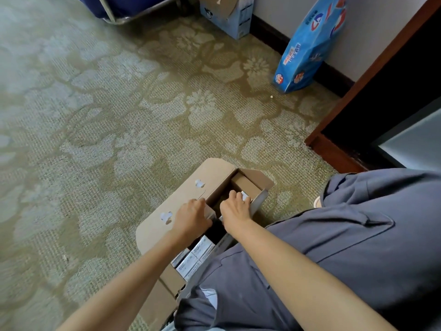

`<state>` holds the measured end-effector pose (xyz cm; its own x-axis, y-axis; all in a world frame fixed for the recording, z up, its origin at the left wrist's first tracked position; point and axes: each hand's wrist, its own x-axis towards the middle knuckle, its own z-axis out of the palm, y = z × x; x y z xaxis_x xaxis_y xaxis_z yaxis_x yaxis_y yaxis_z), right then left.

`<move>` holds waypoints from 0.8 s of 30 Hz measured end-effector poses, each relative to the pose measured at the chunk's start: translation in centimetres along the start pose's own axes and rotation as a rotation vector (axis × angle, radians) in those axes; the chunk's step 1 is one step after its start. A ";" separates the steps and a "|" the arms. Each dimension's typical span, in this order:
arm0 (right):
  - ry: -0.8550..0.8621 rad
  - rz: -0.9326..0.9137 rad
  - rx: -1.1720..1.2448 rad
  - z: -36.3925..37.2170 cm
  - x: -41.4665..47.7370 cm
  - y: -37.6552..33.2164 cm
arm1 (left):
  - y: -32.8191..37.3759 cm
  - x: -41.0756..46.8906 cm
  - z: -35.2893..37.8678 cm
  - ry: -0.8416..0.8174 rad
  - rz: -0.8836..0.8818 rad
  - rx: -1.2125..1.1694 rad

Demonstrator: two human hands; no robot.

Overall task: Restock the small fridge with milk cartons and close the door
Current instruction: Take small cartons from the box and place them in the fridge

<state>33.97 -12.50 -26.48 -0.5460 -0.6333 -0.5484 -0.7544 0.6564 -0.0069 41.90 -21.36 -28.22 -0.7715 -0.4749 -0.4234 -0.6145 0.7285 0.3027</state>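
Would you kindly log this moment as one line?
left grip: holds carton | right grip: holds second carton | place: open box on carpet

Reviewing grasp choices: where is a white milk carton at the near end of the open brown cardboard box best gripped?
Likely by its top edges, from straight above: the white milk cartons sit packed tight between the brown cardboard box walls, so only their upward faces are free.
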 end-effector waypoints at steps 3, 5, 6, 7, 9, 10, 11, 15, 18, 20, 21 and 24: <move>-0.047 0.028 0.027 0.6 0.1 -0.4 | 0.0 -0.3 -0.6 0.009 -0.011 0.030; -0.087 0.028 0.035 0.9 0.3 -0.3 | 0.1 -0.5 -1.0 0.009 -0.017 0.033; -0.089 0.021 0.022 1.0 0.3 -0.3 | 0.1 -0.6 -1.1 0.009 -0.017 0.033; -0.083 0.012 0.003 1.2 0.5 -0.2 | 0.1 -0.7 -1.2 0.012 -0.015 0.033; -0.066 -0.003 -0.035 1.4 0.6 -0.2 | 0.1 -0.9 -1.4 0.020 -0.014 0.029; -0.061 -0.007 -0.044 1.5 0.7 -0.1 | 0.1 -1.0 -1.5 0.019 -0.015 0.025; -0.060 -0.007 -0.039 1.5 0.7 -0.1 | 0.2 -1.1 -1.7 0.020 -0.015 0.021; -0.040 0.031 0.099 0.6 0.7 0.3 | 0.7 -1.0 -2.6 0.034 -0.010 0.015; -0.065 0.074 0.307 -1.5 0.1 1.1 | 1.4 -0.9 -3.7 0.082 0.006 -0.011; -0.058 0.077 0.415 -3.2 -0.6 1.9 | 2.2 -0.7 -4.8 0.141 0.028 -0.026; -0.038 0.074 0.441 -4.1 -1.0 2.2 | 2.7 -0.6 -5.5 0.171 0.047 -0.027; 0.037 0.051 0.491 -6.5 -2.1 3.2 | 4.5 -0.3 -7.9 0.244 0.119 -0.030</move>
<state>30.36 -11.69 -19.92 -0.5973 -0.6036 -0.5281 -0.4702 0.7970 -0.3791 38.07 -21.81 -20.01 -0.8535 -0.4941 -0.1658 -0.5186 0.7733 0.3648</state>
